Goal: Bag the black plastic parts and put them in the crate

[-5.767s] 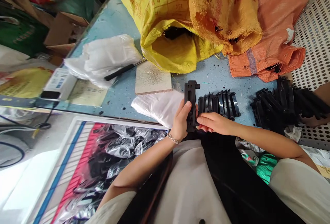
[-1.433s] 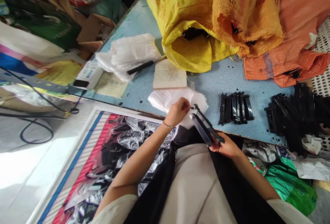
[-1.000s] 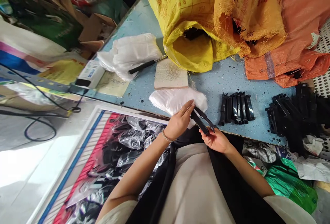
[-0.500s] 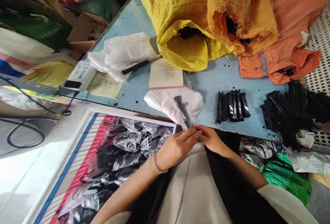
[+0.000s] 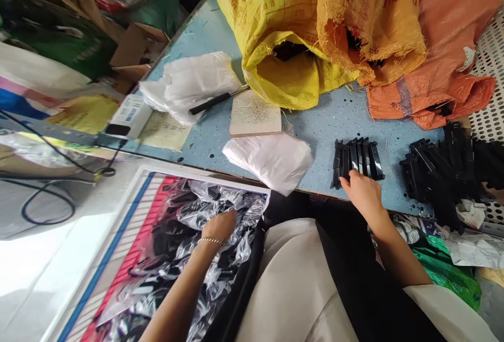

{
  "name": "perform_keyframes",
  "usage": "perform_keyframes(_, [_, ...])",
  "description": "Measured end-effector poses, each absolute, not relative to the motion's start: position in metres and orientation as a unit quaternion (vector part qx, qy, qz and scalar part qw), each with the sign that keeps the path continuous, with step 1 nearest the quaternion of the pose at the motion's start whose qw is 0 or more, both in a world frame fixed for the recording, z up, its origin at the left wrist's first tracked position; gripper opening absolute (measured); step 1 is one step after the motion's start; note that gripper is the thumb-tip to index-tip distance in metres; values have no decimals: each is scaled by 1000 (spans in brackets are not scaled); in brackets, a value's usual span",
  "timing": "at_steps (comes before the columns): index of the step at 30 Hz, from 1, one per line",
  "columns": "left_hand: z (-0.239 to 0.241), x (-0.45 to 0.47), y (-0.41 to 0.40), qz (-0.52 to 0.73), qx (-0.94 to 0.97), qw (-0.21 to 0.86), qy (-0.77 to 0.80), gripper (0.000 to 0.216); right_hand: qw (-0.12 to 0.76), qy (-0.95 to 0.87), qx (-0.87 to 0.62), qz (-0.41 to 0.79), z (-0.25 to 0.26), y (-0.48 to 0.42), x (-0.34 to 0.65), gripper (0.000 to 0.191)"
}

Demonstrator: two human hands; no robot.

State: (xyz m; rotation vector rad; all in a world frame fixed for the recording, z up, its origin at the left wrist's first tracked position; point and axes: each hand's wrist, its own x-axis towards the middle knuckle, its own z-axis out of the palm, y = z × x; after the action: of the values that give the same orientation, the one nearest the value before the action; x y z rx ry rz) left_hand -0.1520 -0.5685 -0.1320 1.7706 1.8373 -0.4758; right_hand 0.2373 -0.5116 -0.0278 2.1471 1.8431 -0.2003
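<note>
My left hand (image 5: 221, 225) is over the crate (image 5: 157, 169), low among clear bags with black parts inside (image 5: 197, 216). Its fingers point down and are hidden, so what they hold, if anything, does not show. At the bench's front edge, my right hand (image 5: 363, 193) has its thumb and fingertips closed on the near end of a black plastic part (image 5: 345, 161) in a short row of several such parts. Between the hands, a stack of thin white plastic bags (image 5: 270, 159) lies at the bench edge.
Behind the bags lie a square board (image 5: 255, 116) and a black-handled tool (image 5: 210, 103). Yellow (image 5: 283, 69), orange (image 5: 370, 37) and red-orange (image 5: 429, 95) woven sacks cover the back. A heap of black parts (image 5: 437, 168) is at right. A white box (image 5: 129, 116) stands left.
My hands were together at the bench edge on a bagged black part. They have separated: the left moved down-left over the crate, the right moved right to the row of black parts.
</note>
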Motion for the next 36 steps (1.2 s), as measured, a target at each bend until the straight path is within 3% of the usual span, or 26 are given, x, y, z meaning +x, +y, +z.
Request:
perform_keyframes(4, [-100,-70,-516,122,766,181,605,22,176,636,747,-76,-29,-505,228,32])
perform_keyframes(8, [-87,-17,-470,125,827,113,536,17,120,633,753,-133,-38,-506,241,28])
perform_keyframes(10, [-88,-16,-455,110,827,154,529,18,26,620,744,-246,-42,-514,254,27])
perform_keyframes(14, [-89,-37,-439,193,789,337,477,20,-218,476,641,-561,-51,-539,268,37])
perform_keyframes(16, [-89,-42,-436,231,736,402,493,17,-263,388,564,-680,-58,-550,261,39])
perform_keyframes(20, [-91,-39,-441,278,666,423,547,10,-247,291,420,-824,-73,-557,229,30])
perform_keyframes(23, [-93,-39,-449,296,749,299,512,20,-272,215,373,-861,-87,-553,212,25])
perform_keyframes(26, [-97,-43,-457,281,813,198,470,34,-292,144,317,-891,-100,-551,208,35])
perform_keyframes(31, [-107,-45,-458,285,816,211,456,47,-296,71,184,-935,-114,-554,201,35])
perform_keyframes(36, [-92,-39,-468,300,820,193,447,63,-289,77,191,-935,-117,-547,193,33])
